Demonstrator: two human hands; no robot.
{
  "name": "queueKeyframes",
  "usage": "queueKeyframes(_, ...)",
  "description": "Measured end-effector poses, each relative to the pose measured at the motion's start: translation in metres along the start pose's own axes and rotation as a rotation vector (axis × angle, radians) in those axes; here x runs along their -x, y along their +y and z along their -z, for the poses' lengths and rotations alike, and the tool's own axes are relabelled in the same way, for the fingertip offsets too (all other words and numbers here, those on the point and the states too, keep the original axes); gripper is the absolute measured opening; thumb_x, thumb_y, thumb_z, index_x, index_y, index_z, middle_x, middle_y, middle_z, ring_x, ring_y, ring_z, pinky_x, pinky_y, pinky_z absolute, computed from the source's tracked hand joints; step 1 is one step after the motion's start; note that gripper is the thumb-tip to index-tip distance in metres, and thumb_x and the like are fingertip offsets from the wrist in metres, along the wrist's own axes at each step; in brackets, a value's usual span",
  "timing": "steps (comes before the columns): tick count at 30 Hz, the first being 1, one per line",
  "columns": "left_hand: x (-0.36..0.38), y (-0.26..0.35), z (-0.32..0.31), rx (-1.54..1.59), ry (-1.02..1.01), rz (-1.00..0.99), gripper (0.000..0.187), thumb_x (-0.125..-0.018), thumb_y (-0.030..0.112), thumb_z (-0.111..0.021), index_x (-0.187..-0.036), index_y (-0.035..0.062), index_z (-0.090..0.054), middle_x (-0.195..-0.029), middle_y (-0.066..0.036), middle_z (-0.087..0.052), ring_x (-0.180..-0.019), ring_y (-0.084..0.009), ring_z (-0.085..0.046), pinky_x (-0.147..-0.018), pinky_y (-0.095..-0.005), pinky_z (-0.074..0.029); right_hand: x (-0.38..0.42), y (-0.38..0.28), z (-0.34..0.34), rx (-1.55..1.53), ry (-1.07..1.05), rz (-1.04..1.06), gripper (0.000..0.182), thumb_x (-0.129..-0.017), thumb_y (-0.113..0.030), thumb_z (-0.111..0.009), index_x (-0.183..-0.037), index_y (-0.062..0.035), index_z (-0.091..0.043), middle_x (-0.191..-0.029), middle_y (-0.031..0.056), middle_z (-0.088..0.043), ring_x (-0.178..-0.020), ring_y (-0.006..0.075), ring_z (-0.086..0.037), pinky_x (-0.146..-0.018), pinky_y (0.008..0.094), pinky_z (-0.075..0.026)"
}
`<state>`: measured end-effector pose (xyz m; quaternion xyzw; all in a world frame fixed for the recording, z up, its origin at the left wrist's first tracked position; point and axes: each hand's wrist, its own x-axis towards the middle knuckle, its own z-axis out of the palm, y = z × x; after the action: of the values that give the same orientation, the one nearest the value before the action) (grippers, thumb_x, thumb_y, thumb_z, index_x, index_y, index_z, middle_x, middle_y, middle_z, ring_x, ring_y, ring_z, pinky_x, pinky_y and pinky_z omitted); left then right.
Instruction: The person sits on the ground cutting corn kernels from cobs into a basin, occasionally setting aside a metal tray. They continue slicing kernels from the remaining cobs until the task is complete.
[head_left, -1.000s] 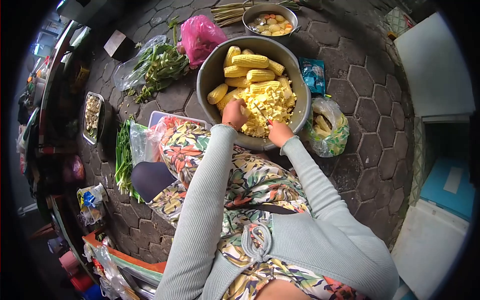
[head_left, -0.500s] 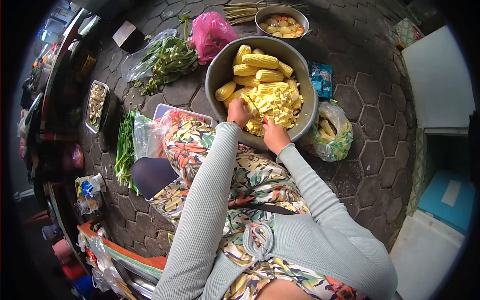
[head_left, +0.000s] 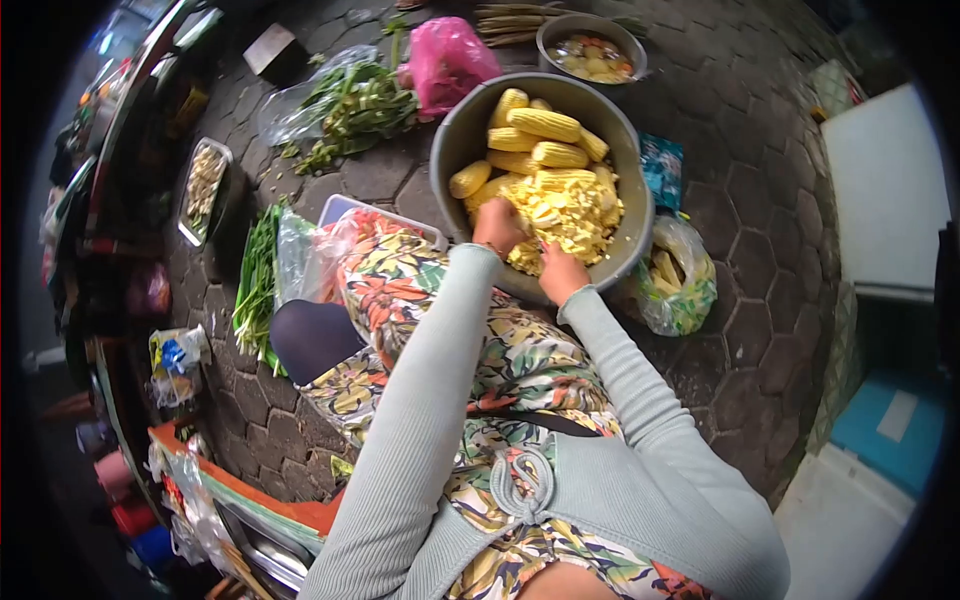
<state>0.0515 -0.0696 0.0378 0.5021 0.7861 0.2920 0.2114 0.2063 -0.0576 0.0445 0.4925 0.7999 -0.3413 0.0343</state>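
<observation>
A large grey tub (head_left: pixel 446 190) stands before me with husked corn cobs (head_left: pixel 543 124) at its far side and a heap of cut corn kernels (head_left: pixel 572 212) nearer. My left hand (head_left: pixel 499 223) is closed over the tub's near left part, around a corn cob mostly hidden by the fingers. Just to its right, my right hand (head_left: pixel 563 272) is closed at the near rim on a knife. Its blade is hardly visible now; a red handle and thin dark blade show in the earlier view.
Right of the tub lie a clear bag (head_left: pixel 678 285) and a blue packet (head_left: pixel 661 165). Behind it are a pot of vegetables (head_left: pixel 545 45) and a pink bag (head_left: pixel 447 65). Leafy greens (head_left: pixel 365 100), spring onions (head_left: pixel 258 285) and a white tray (head_left: pixel 335 207) lie to the left.
The whole view has shifted, so the tub appears slightly farther right. My left hand has turned over the cob, and the knife is less visible between my hands.
</observation>
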Motion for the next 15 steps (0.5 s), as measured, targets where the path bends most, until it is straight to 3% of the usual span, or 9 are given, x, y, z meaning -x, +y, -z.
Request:
queueKeyframes(7,0.000,0.001,-0.001,-0.005,-0.046,0.046,0.042,-0.041,0.015,-0.079,-0.074,-0.0013,-0.060,-0.075,-0.018,-0.056,-0.074,-0.0327,-0.055,-0.068,-0.0357,-0.045,-0.001,0.009,0.006,0.077,-0.082,0.077,0.023,-0.082,-0.020,-0.043,-0.094,-0.0010,-0.046,-0.079,0.0246,-0.057,-0.078,0.0401,-0.055,-0.068,0.0478,-0.043)
queueKeyframes(8,0.001,0.002,-0.003,-0.017,0.017,0.017,0.042,-0.041,0.015,-0.079,-0.074,-0.0014,-0.060,-0.076,-0.019,-0.056,-0.074,-0.0331,-0.055,-0.068,-0.0363,-0.045,-0.007,0.008,0.006,0.085,-0.090,0.108,0.023,-0.082,-0.020,-0.043,-0.094,-0.0010,-0.046,-0.079,0.0246,-0.057,-0.078,0.0401,-0.055,-0.068,0.0478,-0.043)
queueKeyframes(11,0.002,0.000,-0.009,0.014,0.010,0.006,0.038,-0.042,0.013,-0.075,-0.073,-0.0013,-0.059,-0.077,-0.019,-0.055,-0.075,-0.0337,-0.054,-0.069,-0.0364,-0.045,-0.035,0.014,-0.009,0.125,-0.132,0.016,0.026,-0.081,-0.020,-0.043,-0.096,-0.0011,-0.051,-0.084,0.0241,-0.057,-0.081,0.0397,-0.055,-0.072,0.0464,-0.043)
queueKeyframes(15,-0.001,-0.005,-0.008,0.054,0.057,0.062,0.038,-0.045,0.013,-0.072,-0.077,-0.0002,-0.057,-0.080,-0.018,-0.054,-0.081,-0.0326,-0.053,-0.071,-0.0367,-0.044,-0.057,0.036,-0.029,0.095,-0.182,0.136,0.030,-0.082,-0.024,-0.044,-0.098,0.0004,-0.052,-0.090,0.0237,-0.057,-0.086,0.0389,-0.054,-0.075,0.0436,-0.043)
